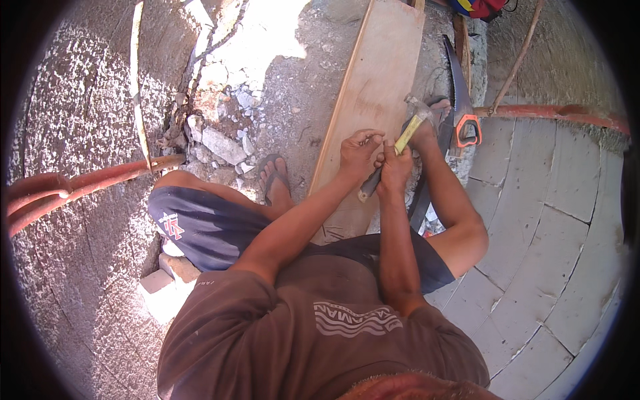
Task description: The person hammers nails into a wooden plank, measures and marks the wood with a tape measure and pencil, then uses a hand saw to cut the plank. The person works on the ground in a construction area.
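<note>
My right hand (396, 168) grips the yellow and black handle of a claw hammer (408, 133). The hammer's metal head is raised just past the right edge of a long wooden plank (373, 80). My left hand (359, 151) rests on that edge of the plank, right beside my right hand. Its fingertips are pinched together, and whatever they pinch is too small to make out. I am squatting over the plank, with my knees spread to either side.
A hand saw (459, 93) with an orange handle lies just right of the plank. My sandalled foot (275, 179) stands left of the plank, near broken rubble (223, 143). Red pipes (80, 185) run at the left and another red pipe (553, 112) at the right. A tiled floor (553, 220) lies to the right.
</note>
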Tool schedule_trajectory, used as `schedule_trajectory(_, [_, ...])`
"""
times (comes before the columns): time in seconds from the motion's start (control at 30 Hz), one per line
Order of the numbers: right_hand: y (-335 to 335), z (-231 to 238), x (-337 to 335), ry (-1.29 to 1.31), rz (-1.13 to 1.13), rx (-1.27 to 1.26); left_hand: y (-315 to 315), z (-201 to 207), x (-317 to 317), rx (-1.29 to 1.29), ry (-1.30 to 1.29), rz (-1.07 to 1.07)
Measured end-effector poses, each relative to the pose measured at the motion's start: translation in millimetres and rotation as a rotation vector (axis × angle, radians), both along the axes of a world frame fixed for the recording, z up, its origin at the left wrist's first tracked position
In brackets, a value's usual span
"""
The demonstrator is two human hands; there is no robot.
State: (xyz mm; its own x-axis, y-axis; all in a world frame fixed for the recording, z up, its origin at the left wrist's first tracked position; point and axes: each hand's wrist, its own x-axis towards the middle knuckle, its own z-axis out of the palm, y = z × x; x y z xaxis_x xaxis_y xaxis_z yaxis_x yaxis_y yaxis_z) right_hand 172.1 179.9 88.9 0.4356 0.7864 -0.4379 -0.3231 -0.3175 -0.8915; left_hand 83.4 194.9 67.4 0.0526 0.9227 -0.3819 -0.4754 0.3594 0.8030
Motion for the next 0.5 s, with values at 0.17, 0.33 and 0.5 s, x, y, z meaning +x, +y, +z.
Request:
schedule_trajectory(0.17, [12, -7, 9, -0.071, 0.042, -0.058, 117, -23, -31, 0.372, 0.625, 0.130])
schedule_trajectory(0.33, [16, -9, 19, -0.148, 0.168, -0.085, 244, -31, -36, 0.320, 0.593, 0.102])
schedule_trajectory(0.5, [20, -15, 25, -0.058, 0.207, -0.075, 280, -49, -32, 0.440, 0.541, 0.052])
